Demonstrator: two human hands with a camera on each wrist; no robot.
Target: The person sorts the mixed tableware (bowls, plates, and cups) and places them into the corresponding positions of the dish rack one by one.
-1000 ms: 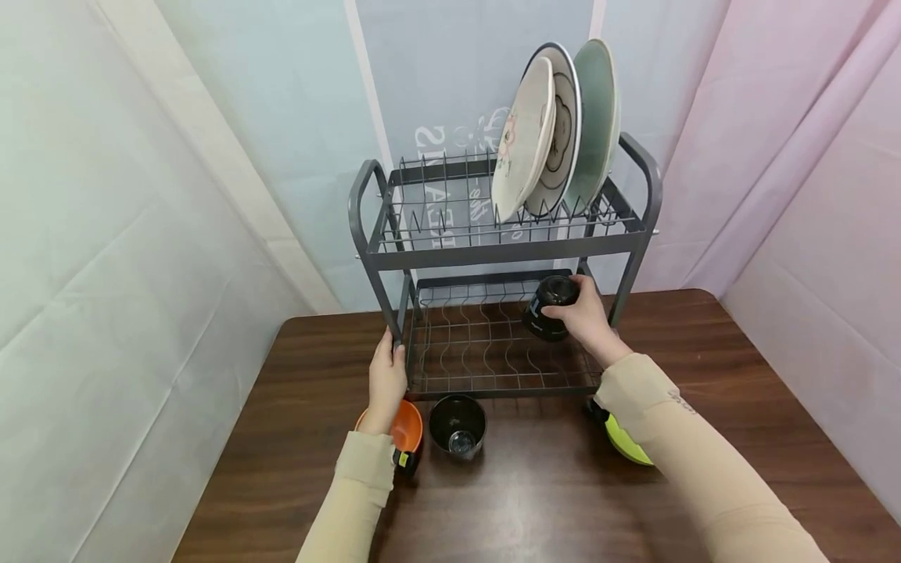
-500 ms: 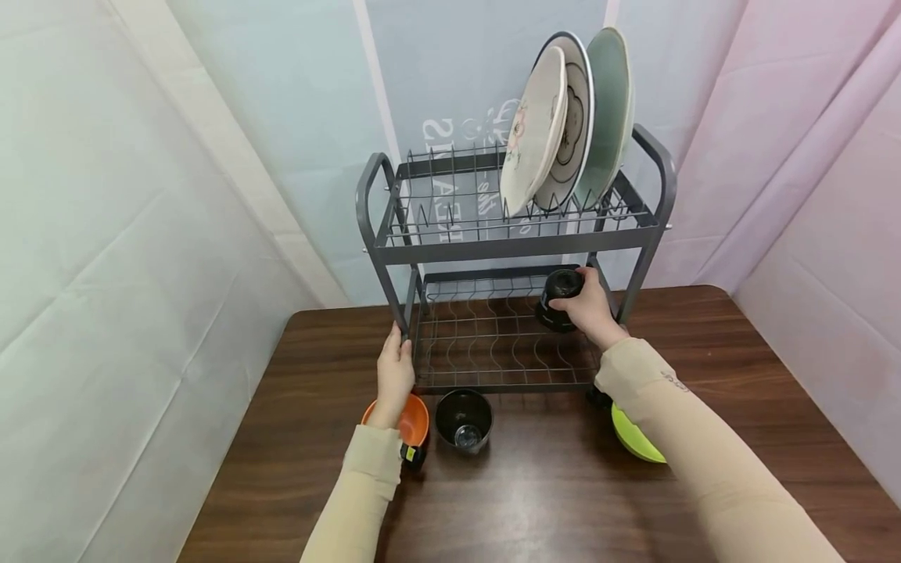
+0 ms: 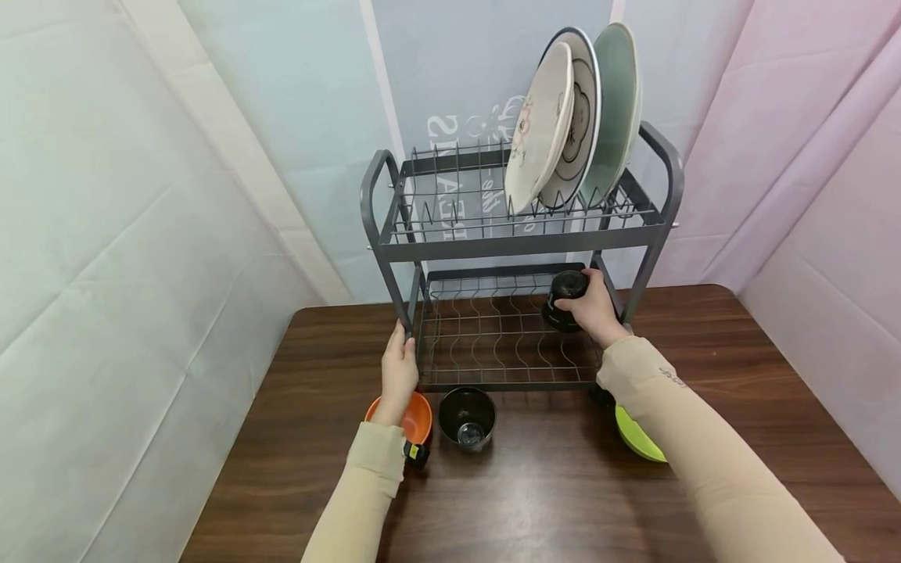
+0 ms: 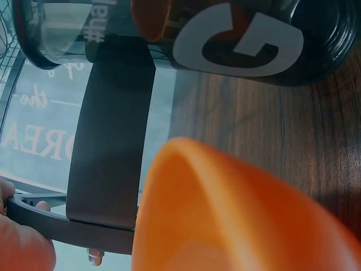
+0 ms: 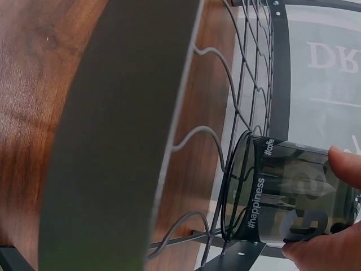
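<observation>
My left hand [image 3: 399, 371] holds the left front leg of a grey two-tier dish rack [image 3: 521, 243], its fingers around the bar [image 4: 90, 231] in the left wrist view. On the right side of the lower tier, my right hand [image 3: 593, 306] grips a dark see-through glass [image 3: 567, 286] turned upside down. The right wrist view shows the glass's [image 5: 287, 186] rim against the wires and "#happiness" printed on it, with thumb and fingers near its base. A second dark glass [image 3: 468, 418] stands mouth up in front of the rack, beside an orange bowl [image 3: 417, 418] partly behind my left wrist.
A floral white plate [image 3: 538, 129], a dark-rimmed plate [image 3: 579, 125] and a pale green plate [image 3: 615, 102] stand upright on the upper tier. A lime green bowl [image 3: 637, 439] sits partly under my right forearm. Cloth walls surround the wooden table [image 3: 535, 485].
The glass in my right hand has gone from tilted to more upright, a little further right on the lower tier. The head view has shifted slightly. My left hand stays on the rack.
</observation>
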